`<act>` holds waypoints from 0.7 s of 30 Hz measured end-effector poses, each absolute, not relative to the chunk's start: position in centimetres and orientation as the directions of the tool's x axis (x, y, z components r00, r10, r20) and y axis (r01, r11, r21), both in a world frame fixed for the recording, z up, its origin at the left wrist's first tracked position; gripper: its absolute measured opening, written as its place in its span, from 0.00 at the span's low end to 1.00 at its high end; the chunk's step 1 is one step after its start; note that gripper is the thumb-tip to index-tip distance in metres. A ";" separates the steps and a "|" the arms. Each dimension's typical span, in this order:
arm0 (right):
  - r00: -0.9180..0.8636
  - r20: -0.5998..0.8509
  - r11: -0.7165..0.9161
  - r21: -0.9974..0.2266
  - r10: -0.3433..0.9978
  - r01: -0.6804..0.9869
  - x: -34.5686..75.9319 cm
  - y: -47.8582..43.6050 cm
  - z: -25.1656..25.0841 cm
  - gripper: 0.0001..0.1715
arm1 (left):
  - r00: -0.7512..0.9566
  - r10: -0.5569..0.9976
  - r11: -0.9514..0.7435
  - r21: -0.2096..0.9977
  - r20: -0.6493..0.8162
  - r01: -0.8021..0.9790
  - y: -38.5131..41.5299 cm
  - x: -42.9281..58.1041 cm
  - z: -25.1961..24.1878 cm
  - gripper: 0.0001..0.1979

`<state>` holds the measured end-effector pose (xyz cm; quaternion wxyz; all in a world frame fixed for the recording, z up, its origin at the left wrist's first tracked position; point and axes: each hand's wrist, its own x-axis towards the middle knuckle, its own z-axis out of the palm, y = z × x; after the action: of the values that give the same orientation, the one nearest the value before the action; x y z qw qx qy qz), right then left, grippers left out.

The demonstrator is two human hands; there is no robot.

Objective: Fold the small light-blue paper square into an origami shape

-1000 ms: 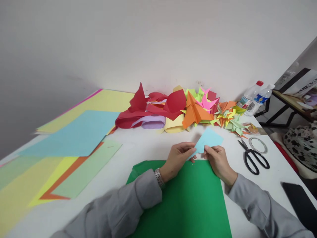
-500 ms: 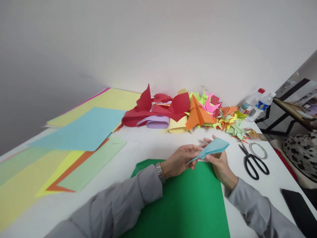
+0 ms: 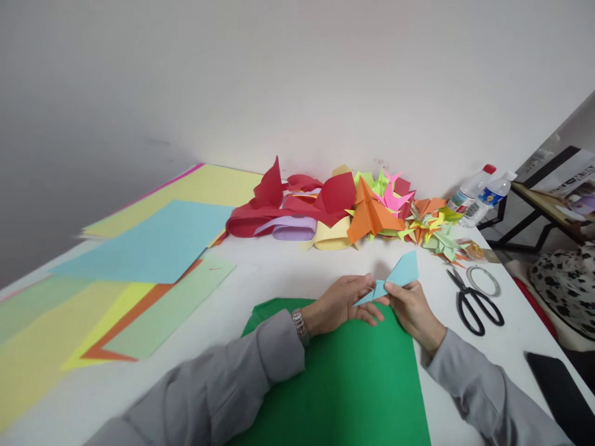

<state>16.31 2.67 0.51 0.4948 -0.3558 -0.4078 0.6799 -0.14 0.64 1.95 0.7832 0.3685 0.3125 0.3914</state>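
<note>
A folded light blue paper [image 3: 403, 270] is held above the back edge of a large green sheet [image 3: 344, 378]. My right hand [image 3: 413, 310] pinches it near the middle, thumb on top. My left hand [image 3: 344, 303], with a metal watch at the wrist, is at the paper's narrow pointed end. Its fingers are spread beneath and beside that tip, without a closed grip. The paper's wide end points up and to the right.
Red, purple and cream paper shapes [image 3: 295, 229] and folded paper figures [image 3: 372, 217] line the wall. Coloured sheets [image 3: 139, 241] lie left. At right are scissors [image 3: 469, 297], a tape roll [image 3: 483, 280], two bottles [image 3: 488, 199] and a black flat object [image 3: 558, 390].
The blue paper has been turned so its wide end points more upward and a crossing fold shows. My left fingers have loosened and spread; my right thumb now presses on the paper's middle.
</note>
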 end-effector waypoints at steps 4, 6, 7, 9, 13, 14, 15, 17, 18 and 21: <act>-0.193 -0.076 -0.146 -0.913 0.978 -0.382 16.0 2.4 0.4 0.13 | 0.456 0.880 0.273 0.926 -0.132 -0.261 0.4 0.3 1.5 0.20; -0.195 -0.072 -0.138 -0.926 0.978 -0.351 16.0 2.3 0.4 0.13 | 0.444 0.888 0.236 0.945 -0.117 -0.224 0.3 0.5 1.3 0.20; -0.196 -0.076 -0.140 -0.932 0.978 -0.336 15.9 2.2 0.4 0.12 | 0.442 0.889 0.230 0.950 -0.118 -0.210 0.2 0.5 1.2 0.20; -0.173 -0.094 -0.149 -0.928 0.980 -0.341 15.9 2.1 0.5 0.12 | 0.434 0.893 0.213 0.962 -0.120 -0.173 0.1 0.6 1.2 0.20; -0.100 -0.167 -0.194 -0.864 0.981 -0.464 15.9 2.4 0.9 0.14 | 0.390 0.914 0.168 0.978 -0.107 -0.124 0.1 0.5 1.5 0.20; -0.097 -0.186 -0.209 -0.850 0.978 -0.484 15.9 2.5 1.0 0.14 | 0.391 0.914 0.171 0.978 -0.112 -0.120 0.1 0.5 1.6 0.20; -0.096 -0.199 -0.220 -0.840 0.975 -0.496 15.9 2.6 1.1 0.14 | 0.393 0.912 0.174 0.978 -0.116 -0.117 0.2 0.4 1.6 0.20; -0.091 -0.200 -0.218 -0.837 0.976 -0.503 15.9 2.8 1.2 0.13 | 0.378 0.920 0.159 0.981 -0.108 -0.106 0.3 0.3 1.4 0.19; -0.082 -0.186 -0.202 -0.841 0.979 -0.501 15.9 2.8 1.2 0.13 | 0.355 0.930 0.137 0.986 -0.094 -0.097 0.5 0.2 1.3 0.18; -0.052 -0.112 -0.124 -0.880 0.992 -0.459 16.2 2.9 1.1 0.13 | 0.252 0.967 0.034 0.999 -0.026 -0.029 1.0 -0.2 0.8 0.15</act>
<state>16.22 2.90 1.12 0.5671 -0.3906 -0.3415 0.6397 -0.16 0.99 0.81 0.5750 0.5434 0.4317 0.4332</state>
